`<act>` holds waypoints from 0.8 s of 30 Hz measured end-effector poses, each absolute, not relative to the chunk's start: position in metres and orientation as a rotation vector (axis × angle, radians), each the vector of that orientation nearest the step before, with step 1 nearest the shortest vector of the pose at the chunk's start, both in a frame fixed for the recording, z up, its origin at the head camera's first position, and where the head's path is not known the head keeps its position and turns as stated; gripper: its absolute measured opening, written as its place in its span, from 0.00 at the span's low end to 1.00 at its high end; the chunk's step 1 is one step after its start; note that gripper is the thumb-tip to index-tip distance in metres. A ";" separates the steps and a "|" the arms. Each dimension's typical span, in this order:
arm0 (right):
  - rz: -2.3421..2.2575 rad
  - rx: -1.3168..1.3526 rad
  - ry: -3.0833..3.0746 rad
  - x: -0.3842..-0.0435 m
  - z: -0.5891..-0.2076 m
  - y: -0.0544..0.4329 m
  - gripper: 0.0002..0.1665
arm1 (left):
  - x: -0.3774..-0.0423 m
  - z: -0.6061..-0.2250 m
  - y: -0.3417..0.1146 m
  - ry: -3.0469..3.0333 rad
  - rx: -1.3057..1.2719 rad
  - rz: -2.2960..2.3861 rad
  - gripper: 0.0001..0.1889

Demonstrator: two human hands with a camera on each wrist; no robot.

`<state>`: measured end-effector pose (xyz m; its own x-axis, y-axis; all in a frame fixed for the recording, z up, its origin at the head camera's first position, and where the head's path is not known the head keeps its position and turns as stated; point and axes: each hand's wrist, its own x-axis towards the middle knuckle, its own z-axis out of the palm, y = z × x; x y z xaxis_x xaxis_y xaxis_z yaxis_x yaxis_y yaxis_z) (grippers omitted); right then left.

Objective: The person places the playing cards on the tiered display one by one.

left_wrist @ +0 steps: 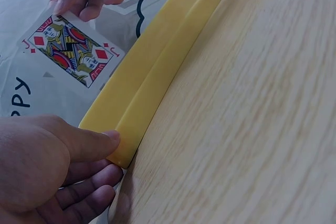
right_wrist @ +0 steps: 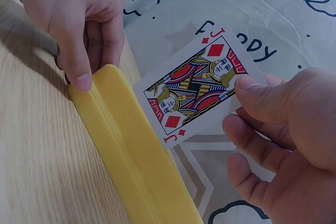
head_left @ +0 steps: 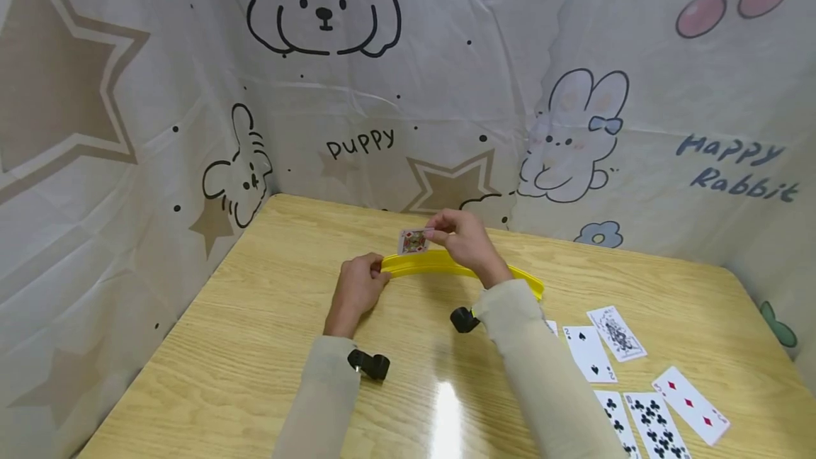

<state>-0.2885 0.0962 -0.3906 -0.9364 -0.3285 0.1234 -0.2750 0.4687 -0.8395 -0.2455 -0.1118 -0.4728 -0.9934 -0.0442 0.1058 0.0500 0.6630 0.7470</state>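
A curved yellow card holder (head_left: 433,262) stands on the wooden table, its long groove visible in both wrist views. My left hand (head_left: 357,290) grips its left end, the thumb (left_wrist: 100,142) on the front face and the other fingers around the end. Between thumb and fingers, my right hand (head_left: 470,243) pinches a jack of diamonds playing card (right_wrist: 194,87) by one end. The card is tilted, face toward me, just behind the holder's upper edge near my left hand. Whether its lower edge touches the holder, I cannot tell.
Several face-up cards lie at the table's right, among them a two of spades (head_left: 589,355), a joker-like card (head_left: 617,333), a three of diamonds (head_left: 691,404) and a clubs card (head_left: 658,427). My right sleeve (head_left: 542,374) partly covers another. A printed curtain (head_left: 446,91) hangs behind.
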 end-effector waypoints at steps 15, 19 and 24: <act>-1.472 -0.528 2.639 -0.292 -0.390 0.086 0.02 | -0.244 -0.469 -0.112 -2.744 -0.017 -1.268 0.17; -1.473 -0.530 2.635 -0.292 -0.391 0.085 0.02 | -0.245 -0.469 -0.112 -2.739 -0.023 -1.269 0.17; -1.468 -0.549 2.642 -0.293 -0.392 0.084 0.02 | -0.244 -0.470 -0.112 -2.734 -0.020 -1.271 0.17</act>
<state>-0.2931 0.0842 -0.3923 -0.9337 -0.3405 0.1104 -0.2736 0.4800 -0.8335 -0.2444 -0.1121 -0.4702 -0.9920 -0.0411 0.1194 0.0648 0.6458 0.7607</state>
